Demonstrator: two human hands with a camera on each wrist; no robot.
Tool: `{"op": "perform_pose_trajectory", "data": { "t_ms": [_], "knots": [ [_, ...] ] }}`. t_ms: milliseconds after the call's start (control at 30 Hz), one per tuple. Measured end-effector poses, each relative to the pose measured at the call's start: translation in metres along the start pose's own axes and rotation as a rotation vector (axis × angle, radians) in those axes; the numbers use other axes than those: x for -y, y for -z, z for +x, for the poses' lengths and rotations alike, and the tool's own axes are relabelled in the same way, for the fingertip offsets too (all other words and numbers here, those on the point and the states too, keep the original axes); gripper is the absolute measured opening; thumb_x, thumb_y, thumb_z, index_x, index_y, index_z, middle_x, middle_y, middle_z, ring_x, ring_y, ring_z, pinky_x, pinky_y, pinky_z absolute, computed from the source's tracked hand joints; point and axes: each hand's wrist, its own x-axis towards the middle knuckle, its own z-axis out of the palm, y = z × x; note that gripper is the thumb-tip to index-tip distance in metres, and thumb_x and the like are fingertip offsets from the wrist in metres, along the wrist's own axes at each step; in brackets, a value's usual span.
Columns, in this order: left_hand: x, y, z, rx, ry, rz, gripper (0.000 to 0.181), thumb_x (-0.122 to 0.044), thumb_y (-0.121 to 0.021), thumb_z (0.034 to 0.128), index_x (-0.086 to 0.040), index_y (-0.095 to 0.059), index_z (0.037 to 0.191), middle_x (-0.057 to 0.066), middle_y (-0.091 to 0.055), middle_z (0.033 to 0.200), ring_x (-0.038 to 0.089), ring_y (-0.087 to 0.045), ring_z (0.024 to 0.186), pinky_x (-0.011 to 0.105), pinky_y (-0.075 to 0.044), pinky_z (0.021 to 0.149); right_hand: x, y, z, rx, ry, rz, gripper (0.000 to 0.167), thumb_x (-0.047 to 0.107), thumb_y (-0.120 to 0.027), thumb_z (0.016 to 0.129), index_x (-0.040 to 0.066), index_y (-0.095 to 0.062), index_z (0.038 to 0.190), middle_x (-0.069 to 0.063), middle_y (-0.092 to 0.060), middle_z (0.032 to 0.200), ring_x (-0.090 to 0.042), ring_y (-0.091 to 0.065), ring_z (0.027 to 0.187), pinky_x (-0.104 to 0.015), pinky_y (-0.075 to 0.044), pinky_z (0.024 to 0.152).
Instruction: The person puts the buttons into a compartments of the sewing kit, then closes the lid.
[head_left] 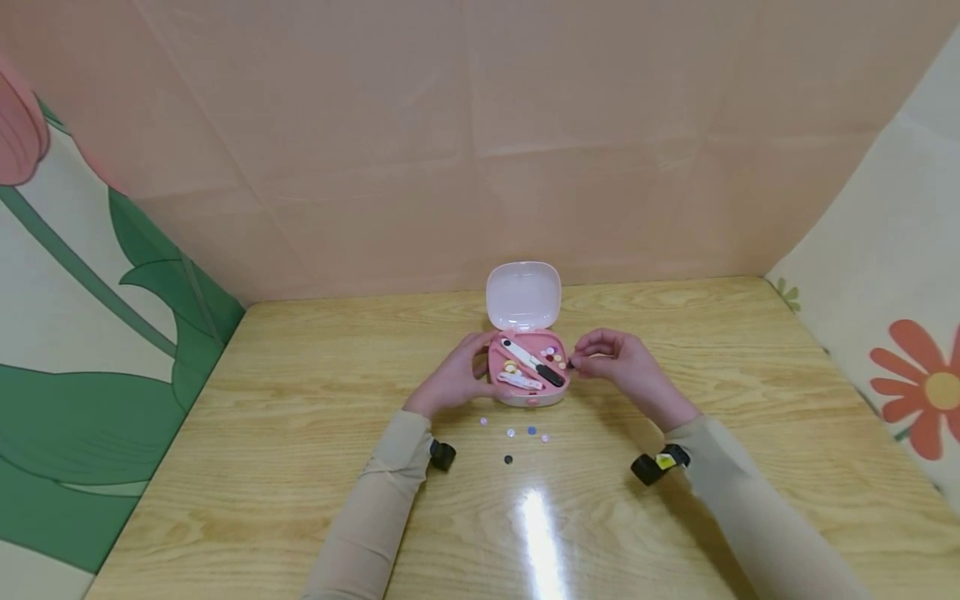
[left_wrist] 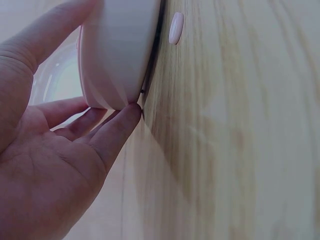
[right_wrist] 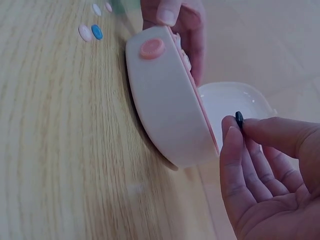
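A small pink-and-white box [head_left: 553,400] stands on the table with its white lid [head_left: 523,296] raised at the back. My left hand [head_left: 456,375] holds the box at its left side, thumb at the front and fingers round the wall. At the box's right edge, my right hand [head_left: 618,360] pinches a small black button [right_wrist: 239,119] between thumb and index finger. Inside the box lie a white-and-black tool [head_left: 534,362] set diagonally, a white-and-pink item [head_left: 521,381], a small yellow item [head_left: 511,367] and several buttons [head_left: 551,352] at the right.
In front of the box, loose buttons lie on the wooden table [head_left: 322,467]: a blue one [head_left: 532,431], a black one [head_left: 508,459], a white one [head_left: 511,432] and pale pink ones [head_left: 545,437]. A plain pinkish backdrop [head_left: 375,167] rises behind the table.
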Motion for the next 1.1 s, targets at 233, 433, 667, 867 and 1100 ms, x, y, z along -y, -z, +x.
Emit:
{"op": "perform_pose_trajectory", "data": {
  "t_ms": [233, 433, 667, 867, 1100],
  "knots": [
    [0.0, -0.001, 0.0, -0.009, 0.0, 0.006, 0.096, -0.011, -0.085, 0.0692, -0.011, -0.031, 0.148, 0.005, -0.037, 0.136, 0.023, -0.041, 0.13, 0.025, -0.039, 0.106, -0.002, 0.001, 0.009, -0.012, -0.04, 0.016, 0.032, 0.009, -0.067, 0.09, -0.007, -0.053, 0.113, -0.019, -0.06, 0.109, -0.023, -0.064, 0.094, -0.046, -0.053, 0.092],
    [-0.002, -0.001, 0.0, -0.014, 0.011, 0.007, 0.095, -0.01, -0.085, 0.0694, -0.011, -0.032, 0.148, 0.004, -0.037, 0.136, 0.023, -0.041, 0.129, 0.025, -0.039, 0.105, -0.002, -0.001, 0.014, -0.02, -0.055, 0.005, 0.034, 0.01, -0.066, 0.091, -0.008, -0.052, 0.116, -0.019, -0.059, 0.111, -0.021, -0.063, 0.094, -0.044, -0.053, 0.092],
    [-0.001, -0.001, 0.001, -0.01, 0.005, 0.003, 0.096, -0.01, -0.085, 0.069, -0.012, -0.032, 0.148, 0.004, -0.037, 0.135, 0.022, -0.041, 0.13, 0.024, -0.039, 0.106, 0.001, -0.004, 0.02, -0.036, -0.06, 0.0, 0.037, 0.01, -0.067, 0.09, -0.008, -0.052, 0.119, -0.019, -0.059, 0.112, -0.02, -0.061, 0.096, -0.04, -0.054, 0.092],
    [0.0, -0.001, 0.001, -0.011, 0.007, 0.004, 0.096, -0.009, -0.085, 0.0691, -0.013, -0.032, 0.149, 0.005, -0.038, 0.135, 0.023, -0.041, 0.13, 0.026, -0.039, 0.106, 0.001, -0.006, 0.024, -0.042, -0.076, -0.016, 0.034, 0.012, -0.067, 0.09, -0.004, -0.054, 0.118, -0.018, -0.06, 0.112, -0.023, -0.06, 0.097, -0.04, -0.052, 0.093],
    [-0.008, -0.001, -0.002, -0.006, 0.026, -0.018, 0.095, -0.002, -0.083, 0.0707, -0.007, -0.029, 0.149, 0.012, -0.035, 0.138, 0.029, -0.038, 0.132, 0.033, -0.037, 0.109, 0.002, -0.009, 0.028, -0.054, -0.073, -0.025, 0.041, 0.017, -0.07, 0.089, -0.005, -0.054, 0.119, -0.017, -0.062, 0.112, -0.024, -0.06, 0.099, -0.031, -0.053, 0.089]
  ]
}}
